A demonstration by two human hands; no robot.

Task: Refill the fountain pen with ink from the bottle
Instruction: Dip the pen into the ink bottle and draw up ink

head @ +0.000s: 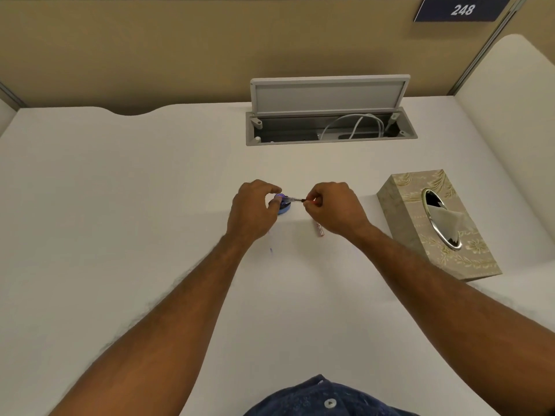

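Head view: a white desk (120,205) fills most of the frame, backed by a beige partition (180,55) that carries a dark number plate (462,9) reading 248. Set into the desk's far side is a grey cable tray (330,141), its lid (329,94) propped up and white cables (354,124) looped inside. A patterned tissue box (402,217) sits at the right, near the right forearm but apart from it. Both bare forearms reach forward to mid-desk. The left hand (253,208) curls round a small blue ink bottle (283,207) standing on the desk, with its fingertips at the bottle's neck. The right hand (338,207), just to the bottle's right, pinches the fountain pen (295,199) by one end. The slim pen lies nearly level between the hands, its far end at the bottle's mouth. A small pinkish pen part (319,229) lies on the desk under the right hand. A tiny blue mark (271,250) shows nearer the body, below the left hand.
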